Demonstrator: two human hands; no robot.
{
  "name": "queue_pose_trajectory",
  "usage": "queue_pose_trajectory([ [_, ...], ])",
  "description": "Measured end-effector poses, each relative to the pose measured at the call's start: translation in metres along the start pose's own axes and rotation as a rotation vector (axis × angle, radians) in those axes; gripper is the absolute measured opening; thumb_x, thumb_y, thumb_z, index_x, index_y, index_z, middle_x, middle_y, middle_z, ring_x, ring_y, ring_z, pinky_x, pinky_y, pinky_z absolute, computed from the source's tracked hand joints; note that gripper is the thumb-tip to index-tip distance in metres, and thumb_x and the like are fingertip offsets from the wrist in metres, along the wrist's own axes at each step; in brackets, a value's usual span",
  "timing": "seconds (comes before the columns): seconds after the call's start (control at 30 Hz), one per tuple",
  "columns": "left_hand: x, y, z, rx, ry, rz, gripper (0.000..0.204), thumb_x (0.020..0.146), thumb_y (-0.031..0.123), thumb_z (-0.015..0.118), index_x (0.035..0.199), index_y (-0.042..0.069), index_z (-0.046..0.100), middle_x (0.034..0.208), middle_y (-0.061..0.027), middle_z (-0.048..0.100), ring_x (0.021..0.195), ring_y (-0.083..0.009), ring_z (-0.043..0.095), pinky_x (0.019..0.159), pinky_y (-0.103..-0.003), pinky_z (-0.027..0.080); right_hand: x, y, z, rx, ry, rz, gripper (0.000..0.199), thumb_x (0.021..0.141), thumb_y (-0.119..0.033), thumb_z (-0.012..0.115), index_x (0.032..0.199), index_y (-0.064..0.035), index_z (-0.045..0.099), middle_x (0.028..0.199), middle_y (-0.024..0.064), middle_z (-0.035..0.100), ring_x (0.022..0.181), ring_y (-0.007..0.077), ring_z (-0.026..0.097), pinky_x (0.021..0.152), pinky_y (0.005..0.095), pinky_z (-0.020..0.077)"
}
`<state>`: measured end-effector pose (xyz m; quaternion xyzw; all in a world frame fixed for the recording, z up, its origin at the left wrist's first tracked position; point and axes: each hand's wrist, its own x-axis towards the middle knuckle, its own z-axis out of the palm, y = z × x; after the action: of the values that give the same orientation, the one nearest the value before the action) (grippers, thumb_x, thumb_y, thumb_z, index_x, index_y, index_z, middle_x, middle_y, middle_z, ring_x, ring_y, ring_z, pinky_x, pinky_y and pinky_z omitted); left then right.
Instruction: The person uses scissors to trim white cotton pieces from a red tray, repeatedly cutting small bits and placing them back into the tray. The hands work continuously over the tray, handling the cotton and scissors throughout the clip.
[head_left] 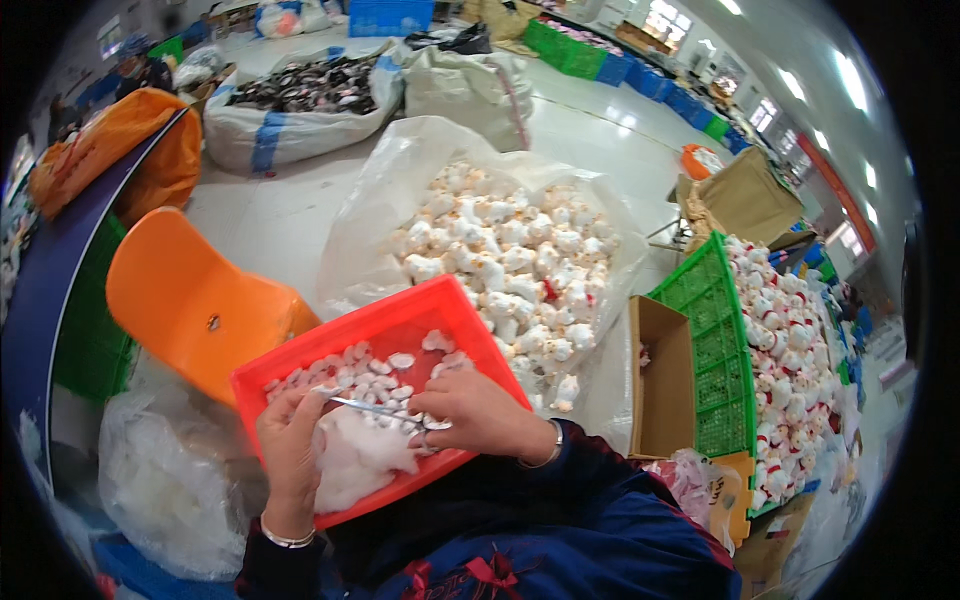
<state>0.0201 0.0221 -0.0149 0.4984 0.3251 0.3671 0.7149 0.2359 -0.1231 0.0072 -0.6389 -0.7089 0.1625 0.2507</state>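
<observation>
A red plastic tray (450, 300) rests in front of me, holding many small white plush pieces (350, 372) and a fluffy heap of white stuffing (360, 455). My right hand (475, 412) is closed around the handles of metal forceps (372, 406) above the tray. The slim tips of the forceps point left and reach the fingertips of my left hand (285, 445). That hand is pinched closed; whatever sits between its fingers is too small to make out.
Beyond the tray lies a clear plastic bag (365, 225) of white plush figures (515, 255). An orange chair (190, 290) stands left, beside a bag of stuffing (170, 490). At right are a cardboard box (662, 385) and a green crate (705, 350) near heaped plush toys (785, 350).
</observation>
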Motion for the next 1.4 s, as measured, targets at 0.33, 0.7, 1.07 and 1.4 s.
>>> queue_pose_trajectory([
  [0.33,-0.005,-0.011,-0.016,-0.099,-0.003,-0.189,0.021,0.102,0.021,0.068,0.105,0.002,0.076,0.093,-0.0023,0.075,0.062,-0.0014,0.053,0.05,-0.016,0.035,0.0,-0.011,-0.002,0.112,-0.062,0.118,0.033,0.077,-0.027,0.084,0.1,-0.0051,0.074,0.08,0.012,0.067,0.077,0.0304,0.066,0.068,0.0428,0.0501],
  [0.7,-0.004,-0.005,-0.007,-0.164,0.044,-0.205,0.021,0.102,0.022,0.068,0.104,0.002,0.075,0.087,-0.0035,0.075,0.055,-0.0022,0.051,0.046,-0.017,0.036,0.003,-0.011,-0.005,0.072,-0.075,0.156,0.031,0.078,-0.025,0.084,0.1,-0.0049,0.075,0.078,0.0105,0.066,0.075,0.0291,0.065,0.066,0.0427,0.0489],
  [1.07,-0.008,-0.003,-0.004,-0.073,0.041,-0.204,0.019,0.101,0.019,0.07,0.104,0.001,0.076,0.081,0.0005,0.07,0.058,-0.0019,0.052,0.049,-0.019,0.039,0.004,-0.006,0.001,0.0,-0.011,0.112,0.051,0.074,-0.031,0.088,0.115,-0.0054,0.07,0.097,0.013,0.066,0.094,0.0319,0.062,0.081,0.043,0.0478],
  [1.4,-0.009,-0.004,-0.002,-0.134,0.003,-0.096,0.016,0.103,0.017,0.066,0.102,0.003,0.073,0.086,-0.0051,0.075,0.067,-0.0075,0.067,0.05,-0.017,0.039,0.002,-0.001,-0.008,0.127,-0.198,0.203,0.048,0.076,-0.031,0.087,0.113,-0.0056,0.07,0.091,0.0124,0.067,0.086,0.0307,0.065,0.076,0.04,0.0507],
])
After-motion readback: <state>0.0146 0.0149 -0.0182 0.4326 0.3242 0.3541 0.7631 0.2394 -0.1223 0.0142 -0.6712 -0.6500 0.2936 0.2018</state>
